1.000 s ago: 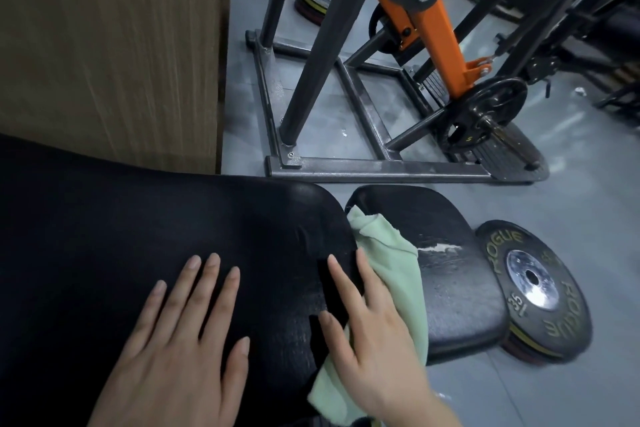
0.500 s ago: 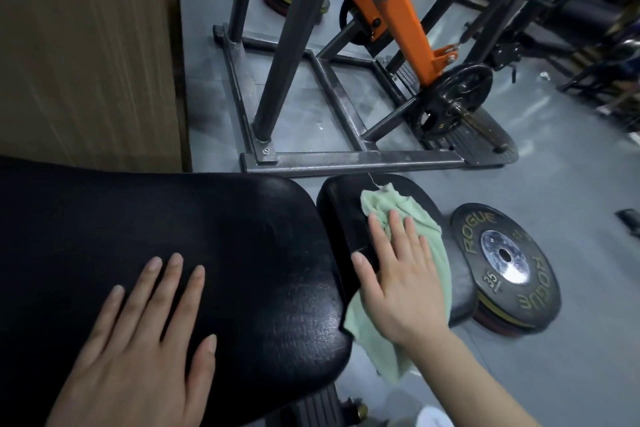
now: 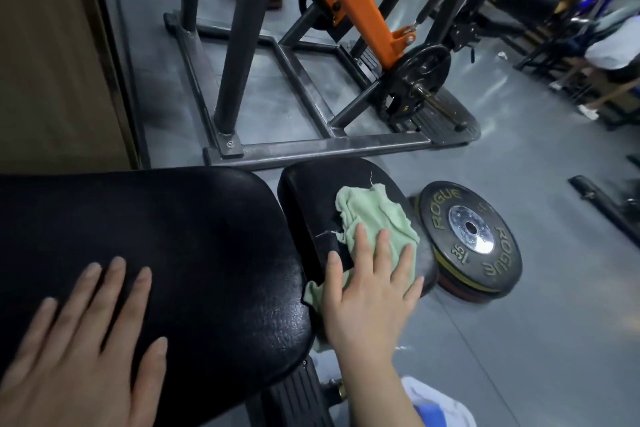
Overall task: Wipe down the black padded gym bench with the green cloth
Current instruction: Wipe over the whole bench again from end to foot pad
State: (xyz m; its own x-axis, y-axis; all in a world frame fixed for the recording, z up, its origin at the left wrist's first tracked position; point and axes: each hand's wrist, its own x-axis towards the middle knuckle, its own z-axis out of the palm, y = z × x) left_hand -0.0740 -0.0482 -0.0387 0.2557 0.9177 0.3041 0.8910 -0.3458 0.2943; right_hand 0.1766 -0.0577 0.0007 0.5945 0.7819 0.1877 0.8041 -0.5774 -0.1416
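Right hand point(image 3: 370, 291) has slid the crumpled pale-green cloth point(image 3: 375, 218) off the seam, farther onto the small black padded seat point(image 3: 311, 198) — fingers flat, spread, pressing it, cloth bunched beyond fingertips. Left hand point(image 3: 83, 340) flat, bracing long black padded backrest point(image 3: 156, 218). Seat half-wiped, I'd judge.

I see 2 bare hands and no gloves, rings or watch on either. The left hand point(image 3: 83, 350) shows short, rounded nails and no sleeve before the frame's edge. The right hand point(image 3: 370, 291) has the same trimmed nails, and its forearm point(image 3: 377, 388) is uncovered right down to the frame's edge.
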